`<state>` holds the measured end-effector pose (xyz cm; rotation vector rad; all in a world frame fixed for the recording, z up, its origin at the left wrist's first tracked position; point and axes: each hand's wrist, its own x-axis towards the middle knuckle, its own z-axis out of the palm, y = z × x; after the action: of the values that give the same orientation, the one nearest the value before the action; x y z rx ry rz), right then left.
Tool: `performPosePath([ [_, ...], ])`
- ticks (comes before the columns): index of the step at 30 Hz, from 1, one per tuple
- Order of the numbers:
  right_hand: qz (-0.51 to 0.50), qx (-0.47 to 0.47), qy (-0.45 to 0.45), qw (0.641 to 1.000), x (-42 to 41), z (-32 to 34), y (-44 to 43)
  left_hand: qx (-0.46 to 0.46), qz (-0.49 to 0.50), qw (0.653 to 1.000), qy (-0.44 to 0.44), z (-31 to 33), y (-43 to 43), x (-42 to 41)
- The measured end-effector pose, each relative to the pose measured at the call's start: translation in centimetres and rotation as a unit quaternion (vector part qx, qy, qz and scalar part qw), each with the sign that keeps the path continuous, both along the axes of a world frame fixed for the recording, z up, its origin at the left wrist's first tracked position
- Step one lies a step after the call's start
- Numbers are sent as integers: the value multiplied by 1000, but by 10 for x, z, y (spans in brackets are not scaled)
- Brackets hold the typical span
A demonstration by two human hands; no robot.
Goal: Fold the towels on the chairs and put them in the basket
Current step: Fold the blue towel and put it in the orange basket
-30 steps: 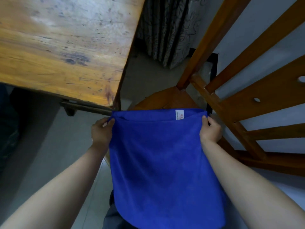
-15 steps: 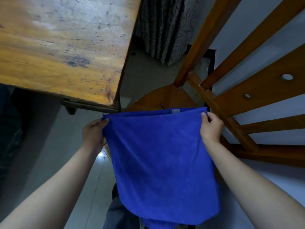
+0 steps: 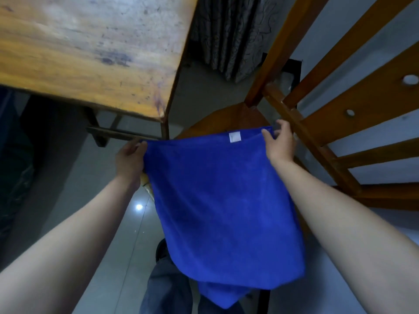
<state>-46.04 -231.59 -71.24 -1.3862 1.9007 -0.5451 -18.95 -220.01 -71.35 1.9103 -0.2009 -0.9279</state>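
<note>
A blue towel point(image 3: 222, 205) hangs doubled in front of me, with a small white label at its top edge. My left hand point(image 3: 129, 159) pinches its top left corner. My right hand point(image 3: 280, 143) holds the top right corner, thumb on the near side and fingers partly lifted. The towel's lower end hangs down over my legs. Behind the towel is the wooden chair point(image 3: 231, 118), its seat mostly hidden. No basket is in view.
A worn wooden table point(image 3: 95, 53) fills the upper left, its corner just above my left hand. The chair's slatted backrest point(image 3: 353, 105) rises on the right. A patterned curtain point(image 3: 231, 35) hangs at the back. Grey tiled floor point(image 3: 127, 234) lies below.
Both hands have kept hold of the towel's top corners. The top edge dipped and came back up, so the white label shows again. My right hand's fingers have loosened a little.
</note>
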Motion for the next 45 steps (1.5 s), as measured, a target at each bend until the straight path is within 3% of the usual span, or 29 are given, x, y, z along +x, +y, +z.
performPosePath([
  [3, 65, 96, -4, 993, -14, 0, 14, 81, -64, 994, -22, -10, 24, -9],
  [6, 59, 85, 10, 995, -51, 9, 67, 129, -63, 989, -37, -11, 90, -36],
  [9, -61, 76, -8, 995, -94, 16, 131, 191, -43, 978, 72, -12, 161, -68],
  [14, -198, 221, -87, 951, -142, -1, 209, 231, -67, 942, 236, -12, 218, -101],
  [18, -152, 306, -93, 935, -152, -10, 233, 252, -114, 928, 250, -18, 218, -99],
  [24, -85, 319, -89, 940, -155, -7, 235, 279, -134, 933, 185, -26, 212, -98],
  [28, -54, 355, -96, 928, -163, -1, 240, 232, -124, 936, 233, -27, 206, -100],
  [30, -43, 377, -102, 920, -170, 1, 246, 255, -143, 933, 209, -23, 204, -106],
  [32, -56, 378, -107, 918, -175, 3, 252, 267, -153, 933, 186, -21, 206, -107],
  [36, -123, 326, -160, 924, -174, 5, 251, 235, -123, 938, 221, -18, 213, -95],
  [40, -207, 300, -240, 900, -161, 4, 247, 181, -70, 952, 236, -12, 224, -89],
  [43, -185, 276, -215, 918, -151, 8, 244, 149, -49, 963, 221, -7, 231, -90],
  [45, -172, 260, -200, 929, -150, 13, 241, 170, -111, 960, 192, -3, 237, -92],
])
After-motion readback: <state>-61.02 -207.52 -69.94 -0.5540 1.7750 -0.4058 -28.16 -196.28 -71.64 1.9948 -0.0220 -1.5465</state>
